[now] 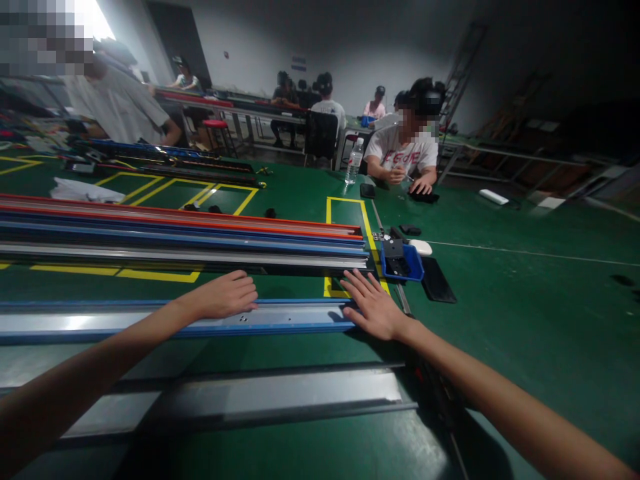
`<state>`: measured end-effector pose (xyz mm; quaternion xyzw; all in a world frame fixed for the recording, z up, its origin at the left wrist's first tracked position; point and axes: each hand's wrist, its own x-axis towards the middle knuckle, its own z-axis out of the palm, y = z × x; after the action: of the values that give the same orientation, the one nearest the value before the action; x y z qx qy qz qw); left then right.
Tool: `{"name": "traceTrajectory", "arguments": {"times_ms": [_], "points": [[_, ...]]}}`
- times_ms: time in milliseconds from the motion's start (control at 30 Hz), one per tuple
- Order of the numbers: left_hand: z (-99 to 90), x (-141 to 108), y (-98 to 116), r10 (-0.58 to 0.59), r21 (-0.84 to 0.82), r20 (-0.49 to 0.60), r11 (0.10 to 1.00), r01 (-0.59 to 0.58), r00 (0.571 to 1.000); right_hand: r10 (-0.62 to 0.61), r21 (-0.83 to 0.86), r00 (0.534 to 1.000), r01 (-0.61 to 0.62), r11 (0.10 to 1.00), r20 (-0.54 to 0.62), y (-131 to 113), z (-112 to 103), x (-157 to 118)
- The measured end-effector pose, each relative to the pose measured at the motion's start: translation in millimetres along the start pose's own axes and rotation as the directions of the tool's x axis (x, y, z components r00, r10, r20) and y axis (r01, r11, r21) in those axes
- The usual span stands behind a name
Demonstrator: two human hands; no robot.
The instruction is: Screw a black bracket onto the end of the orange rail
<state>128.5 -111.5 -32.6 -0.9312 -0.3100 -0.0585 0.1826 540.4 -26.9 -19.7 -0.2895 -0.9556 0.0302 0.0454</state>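
Observation:
A long metal rail with blue edges and a silver channel (300, 315) lies crosswise on the green table in front of me. My left hand (225, 295) is over its far edge, the fingers side by side and loosely bent, with no object showing in them. Whether it touches the rail I cannot tell. At the rail's right end, my right hand (375, 310) is spread open, palm down, the thumb over the channel and the fingertips reaching towards the far rails. Small holes show in the channel between my hands. Nearer to me lies a wider silver rail with dark edges (300, 397).
Beyond my hands lie parallel orange (250, 220), blue and silver rails. A blue bin (413, 263) with black parts, a black phone-like slab (439, 280) and a water bottle (354, 163) stand rightward. A co-worker (405, 143) sits across the table; other people are behind.

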Motion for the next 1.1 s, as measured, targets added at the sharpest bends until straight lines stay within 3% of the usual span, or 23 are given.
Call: {"name": "traceTrajectory", "arguments": {"times_ms": [433, 633, 767, 1100], "points": [[5.0, 6.0, -14.0, -0.022, 0.087, 0.05, 0.996, 0.018, 0.998, 0.016, -0.024, 1.0, -0.015, 1.0, 0.014, 5.6, -2.9, 10.6], [7.8, 8.7, -20.9, -0.04, 0.058, -0.027, 0.997, 0.041, 0.999, 0.014, -0.051, 1.0, -0.013, 0.999, 0.01, 9.7, -1.0, 14.9], [10.1, 9.0, -26.3, -0.042, 0.088, -0.01, 0.995, 0.043, 0.999, 0.017, -0.063, 1.0, -0.017, 0.998, -0.004, 13.3, 2.8, 17.5], [11.7, 5.6, -36.2, -0.185, -0.042, -0.046, 0.982, 0.183, 0.982, 0.02, -0.072, 1.0, -0.021, 0.997, -0.005, 16.9, 3.6, 24.8]]}}
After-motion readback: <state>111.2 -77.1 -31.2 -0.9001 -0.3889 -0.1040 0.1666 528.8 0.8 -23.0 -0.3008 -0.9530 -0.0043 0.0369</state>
